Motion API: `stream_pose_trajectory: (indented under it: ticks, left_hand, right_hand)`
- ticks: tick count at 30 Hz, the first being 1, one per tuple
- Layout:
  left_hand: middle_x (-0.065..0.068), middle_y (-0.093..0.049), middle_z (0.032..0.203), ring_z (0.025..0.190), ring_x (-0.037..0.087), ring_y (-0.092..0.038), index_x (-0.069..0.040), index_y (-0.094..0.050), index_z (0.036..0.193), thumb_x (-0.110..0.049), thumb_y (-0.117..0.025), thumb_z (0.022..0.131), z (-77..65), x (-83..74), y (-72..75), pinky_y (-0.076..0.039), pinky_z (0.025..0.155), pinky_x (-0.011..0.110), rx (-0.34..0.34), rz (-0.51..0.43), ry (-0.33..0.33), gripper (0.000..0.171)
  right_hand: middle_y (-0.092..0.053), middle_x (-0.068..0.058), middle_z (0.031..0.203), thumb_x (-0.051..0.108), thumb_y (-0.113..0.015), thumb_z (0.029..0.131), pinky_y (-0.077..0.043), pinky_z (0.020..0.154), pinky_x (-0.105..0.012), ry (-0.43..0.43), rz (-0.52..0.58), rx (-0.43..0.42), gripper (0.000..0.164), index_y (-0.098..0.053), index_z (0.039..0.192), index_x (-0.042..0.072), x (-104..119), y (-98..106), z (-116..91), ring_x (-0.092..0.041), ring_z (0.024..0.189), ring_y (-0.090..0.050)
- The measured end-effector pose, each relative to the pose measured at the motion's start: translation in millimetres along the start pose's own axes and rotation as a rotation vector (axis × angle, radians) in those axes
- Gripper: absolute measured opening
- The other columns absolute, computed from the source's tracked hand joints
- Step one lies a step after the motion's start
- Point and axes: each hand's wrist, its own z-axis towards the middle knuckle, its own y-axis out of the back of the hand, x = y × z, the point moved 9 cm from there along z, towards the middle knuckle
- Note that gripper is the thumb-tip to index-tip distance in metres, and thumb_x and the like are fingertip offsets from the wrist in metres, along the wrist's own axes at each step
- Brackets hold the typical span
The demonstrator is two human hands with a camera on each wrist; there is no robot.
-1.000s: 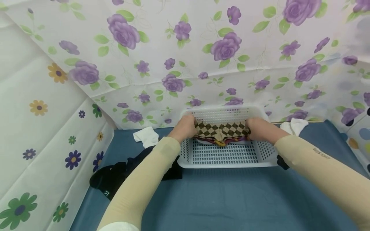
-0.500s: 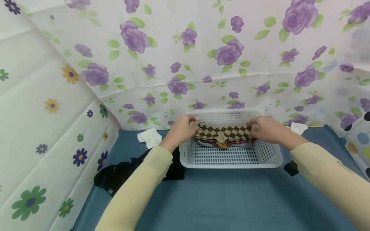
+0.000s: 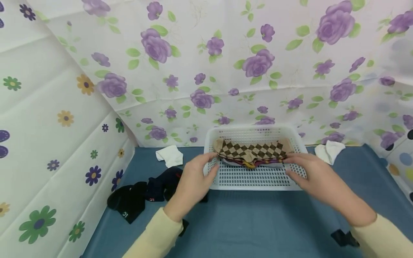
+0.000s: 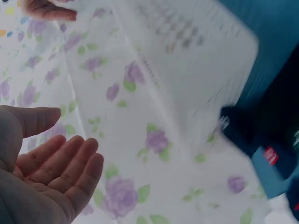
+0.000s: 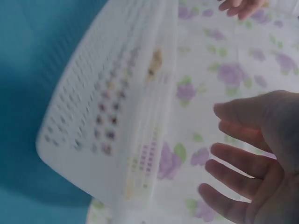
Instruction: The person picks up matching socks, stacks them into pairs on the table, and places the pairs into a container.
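Note:
A pair of checkered brown-and-beige socks (image 3: pixel 250 150) lies across the back of the white plastic basket (image 3: pixel 255 187), on top of other folded socks with maroon, yellow and grey edges. My left hand (image 3: pixel 193 179) hovers by the basket's left end, fingers spread and holding nothing. At the right end my right hand (image 3: pixel 322 179) is likewise empty, its fingers extended. Both wrist views show the left hand (image 4: pixel 56 172) and the right hand (image 5: pixel 257 158) apart from the perforated basket wall (image 5: pixel 88 116).
Dark socks (image 3: pixel 129 200) lie in a heap left of the basket. One white sock bundle (image 3: pixel 170 156) is at the back left, another white pair (image 3: pixel 330 151) at the back right. A black sock piece (image 3: pixel 343 238) sits near my right sleeve. Floral sheeting (image 3: pixel 200 71) rises behind.
Both hands have let go of the checkered socks and drawn back toward me and outward. The socks stay in the basket. The head view has shifted slightly.

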Motion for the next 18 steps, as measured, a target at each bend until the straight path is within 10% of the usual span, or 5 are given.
stream_pose_trajectory:
  ticks: [5, 18]
  left_hand:
    - [-0.007, -0.062, 0.118, 0.11, 0.004, -0.058, -0.023, -0.061, 0.12, -0.032, -0.063, 0.089, -38.9, -8.0, -18.8, -0.051, 0.088, 0.028, 0.018, 0.016, -0.041, 0.033]
    - [-0.013, -0.064, 0.097, 0.09, -0.001, -0.058, -0.03, -0.065, 0.103, -0.038, -0.063, 0.088, -86.9, -1.1, -81.4, -0.052, 0.074, 0.021, 0.286, 0.058, -0.005, 0.017]
  right_hand:
    - [-0.065, -0.003, 0.114, 0.018, -0.078, 0.072, -0.049, 0.086, -0.038, 0.105, 0.014, -0.207, 0.034, -0.069, 0.105, 0.017, 26.5, -6.6, -42.6, -0.021, 0.105, -0.06]
    - [-0.064, 0.008, 0.111, 0.016, -0.08, 0.068, -0.047, 0.081, -0.023, 0.062, 0.028, -0.22, 0.034, -0.068, 0.095, 0.031, 17.7, -36.0, -88.7, -0.01, 0.1, -0.06]
